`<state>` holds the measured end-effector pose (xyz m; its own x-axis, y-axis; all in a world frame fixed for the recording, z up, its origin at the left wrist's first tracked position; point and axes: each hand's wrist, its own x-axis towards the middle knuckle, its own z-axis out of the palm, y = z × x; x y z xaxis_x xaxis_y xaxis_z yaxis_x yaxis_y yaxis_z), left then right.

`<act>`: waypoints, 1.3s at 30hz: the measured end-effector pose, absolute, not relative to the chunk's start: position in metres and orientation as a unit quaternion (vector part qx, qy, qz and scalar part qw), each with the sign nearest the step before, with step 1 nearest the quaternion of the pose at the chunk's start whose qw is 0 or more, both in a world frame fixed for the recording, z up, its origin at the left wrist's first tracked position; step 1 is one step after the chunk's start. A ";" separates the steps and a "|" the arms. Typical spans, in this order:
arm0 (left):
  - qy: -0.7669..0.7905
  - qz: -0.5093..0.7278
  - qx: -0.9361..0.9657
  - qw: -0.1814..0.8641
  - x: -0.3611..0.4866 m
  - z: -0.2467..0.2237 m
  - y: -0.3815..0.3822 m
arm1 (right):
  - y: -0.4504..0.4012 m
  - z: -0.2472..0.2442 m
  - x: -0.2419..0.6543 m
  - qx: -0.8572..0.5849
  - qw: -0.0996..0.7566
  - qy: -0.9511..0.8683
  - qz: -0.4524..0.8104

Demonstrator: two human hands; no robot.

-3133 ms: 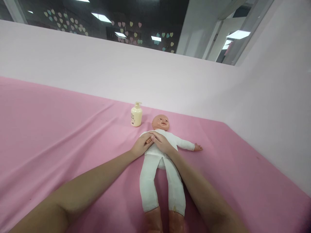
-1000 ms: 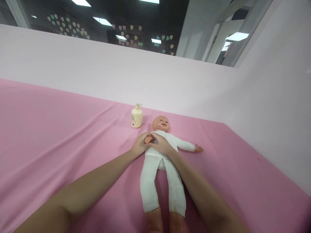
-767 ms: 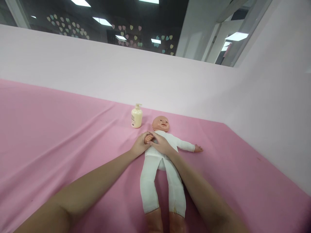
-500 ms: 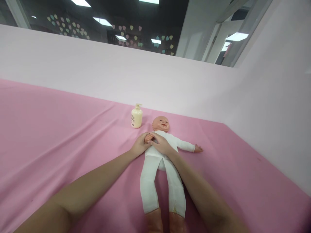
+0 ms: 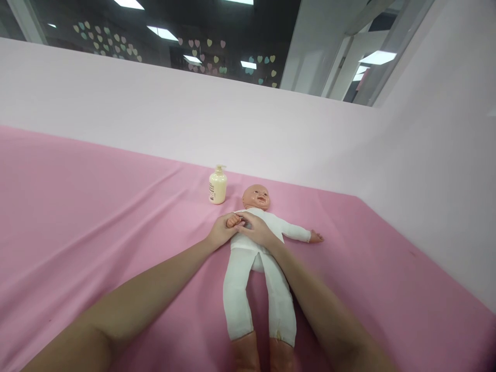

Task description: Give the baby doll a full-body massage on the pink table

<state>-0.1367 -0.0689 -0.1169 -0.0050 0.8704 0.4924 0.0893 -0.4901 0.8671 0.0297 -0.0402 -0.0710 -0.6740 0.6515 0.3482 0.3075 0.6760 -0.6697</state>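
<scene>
A baby doll (image 5: pixel 241 289) in a white suit lies on its back, head away from me and legs toward me. Over the left side of its chest, my left hand (image 5: pixel 220 231) is closed around the doll's small hand (image 5: pixel 233 221), whose curled fingers show between my thumb and fingers. My right hand (image 5: pixel 256 231) curves round the same doll arm from the other side, thumb and fingertips meeting my left hand. Most of that arm is hidden by my hands. The doll's other arm (image 5: pixel 296 232) stretches out to the right, palm free on the sheet.
Left of the doll's head stands a cream pump bottle (image 5: pixel 217 187). A pink sheet (image 5: pixel 116 206) with some creases covers the surface. Behind it rises a white wall (image 5: pixel 174 113), topped by a dark window (image 5: pixel 232 31) with heart stickers; another wall (image 5: pixel 445 170) borders the right.
My left hand has shifted slightly left with the doll's hand, opening a small gap toward my right hand. The doll's body and the bottle stay in place.
</scene>
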 end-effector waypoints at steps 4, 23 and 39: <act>0.384 0.607 0.606 0.344 -0.137 -0.116 -0.070 | -0.039 -0.073 0.031 -0.269 0.296 -0.869 0.292; 0.390 0.640 0.562 0.350 -0.140 -0.118 -0.071 | -0.041 -0.074 0.031 -0.268 0.306 -0.857 0.315; 0.348 0.632 0.604 0.339 -0.140 -0.112 -0.078 | -0.042 -0.070 0.029 -0.255 0.296 -0.870 0.300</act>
